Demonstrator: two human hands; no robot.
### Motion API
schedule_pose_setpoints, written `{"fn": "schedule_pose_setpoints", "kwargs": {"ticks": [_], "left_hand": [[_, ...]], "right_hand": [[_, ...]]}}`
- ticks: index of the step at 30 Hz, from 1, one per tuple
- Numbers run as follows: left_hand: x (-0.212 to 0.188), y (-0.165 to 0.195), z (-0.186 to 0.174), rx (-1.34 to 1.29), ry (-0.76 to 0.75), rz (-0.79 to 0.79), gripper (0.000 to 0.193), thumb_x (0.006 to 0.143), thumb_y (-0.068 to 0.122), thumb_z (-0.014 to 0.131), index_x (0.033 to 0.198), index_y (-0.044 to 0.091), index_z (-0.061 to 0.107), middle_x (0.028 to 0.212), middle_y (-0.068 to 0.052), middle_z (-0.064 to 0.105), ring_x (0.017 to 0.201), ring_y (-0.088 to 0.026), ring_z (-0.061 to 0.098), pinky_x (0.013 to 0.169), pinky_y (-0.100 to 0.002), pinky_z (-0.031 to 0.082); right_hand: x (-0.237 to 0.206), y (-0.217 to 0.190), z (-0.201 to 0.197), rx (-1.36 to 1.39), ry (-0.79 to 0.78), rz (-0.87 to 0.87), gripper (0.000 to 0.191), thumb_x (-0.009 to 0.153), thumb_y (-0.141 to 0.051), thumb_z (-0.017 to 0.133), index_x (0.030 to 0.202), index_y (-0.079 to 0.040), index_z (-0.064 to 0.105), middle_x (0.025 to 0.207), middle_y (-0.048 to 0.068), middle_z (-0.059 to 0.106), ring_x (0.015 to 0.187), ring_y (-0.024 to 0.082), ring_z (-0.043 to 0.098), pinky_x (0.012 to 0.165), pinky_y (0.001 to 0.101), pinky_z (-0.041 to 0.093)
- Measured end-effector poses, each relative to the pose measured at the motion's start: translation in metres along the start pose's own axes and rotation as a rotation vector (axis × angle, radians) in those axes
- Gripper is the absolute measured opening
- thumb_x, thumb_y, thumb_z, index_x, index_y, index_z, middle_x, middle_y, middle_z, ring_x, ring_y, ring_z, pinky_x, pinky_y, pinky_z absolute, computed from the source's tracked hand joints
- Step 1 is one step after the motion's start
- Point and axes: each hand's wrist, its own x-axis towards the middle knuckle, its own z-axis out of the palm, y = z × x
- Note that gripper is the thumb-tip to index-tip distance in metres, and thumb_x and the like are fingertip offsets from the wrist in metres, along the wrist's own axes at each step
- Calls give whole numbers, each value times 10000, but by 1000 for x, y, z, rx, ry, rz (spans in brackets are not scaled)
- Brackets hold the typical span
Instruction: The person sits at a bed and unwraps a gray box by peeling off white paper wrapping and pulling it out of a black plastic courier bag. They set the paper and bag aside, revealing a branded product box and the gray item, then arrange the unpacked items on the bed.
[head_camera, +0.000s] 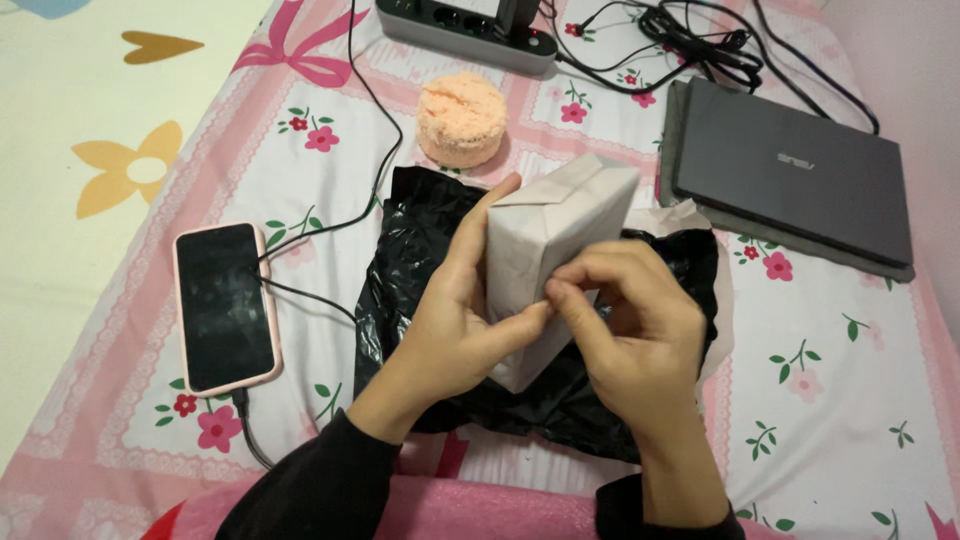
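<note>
Flowered bedsheet (820, 400) below — left hand (455, 320) grips a grey-wrapped parcel (560, 225) (over black plastic (410, 250)); right hand (630, 325) pinches its paper.

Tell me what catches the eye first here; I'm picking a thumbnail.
A grey wrapped parcel at centre, held up by the left hand while the right hand pinches its paper, over a black bag. A phone lies at left, a laptop at upper right.
</note>
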Motion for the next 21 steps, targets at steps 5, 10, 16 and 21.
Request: {"fn": "schedule_pose_setpoints", "kwargs": {"ticks": [5, 10, 16, 21], "left_hand": [[17, -19, -10, -298, 332, -135, 707, 898, -3, 692, 1498, 45, 319, 1415, -159, 519, 1314, -261, 541, 1108, -441, 468], [17, -26, -32, -786, 558, -109, 600, 918, 72, 634, 1457, 96, 372, 1396, -138, 507, 1303, -276, 532, 1083, -483, 492], [15, -27, -20, -597, 510, -94, 681, 868, 28, 682, 1416, 134, 293, 1437, -108, 409, 1307, -281, 491, 1040, -540, 501], [13, 0, -65, -188, 308, -60, 942, 870, 152, 808, 1595, 84, 211, 1617, -148, 325, 1465, -261, 381, 1163, -471, 404]], "right_hand": [[0, 31, -39, 560, 124, 180, 76, 1126, -135, 565, 1082, -73, 557, 999, 63, 600, 990, 224, 665, 958, 394, 553], [1, 54, -54, 618, 276, 259, 359, 1276, -281, 471, 1005, -46, 477, 991, 110, 572, 1070, 298, 609, 976, 474, 509], [-3, 32, 17, 849, 167, 549, 551, 949, -211, 569, 1440, -222, 319, 1297, 77, 617, 1133, 308, 662, 873, 551, 586], [12, 26, -18, 759, 151, 394, 693, 899, 13, 652, 1535, -86, 396, 1334, 153, 593, 1175, 287, 612, 988, 472, 545]]}}
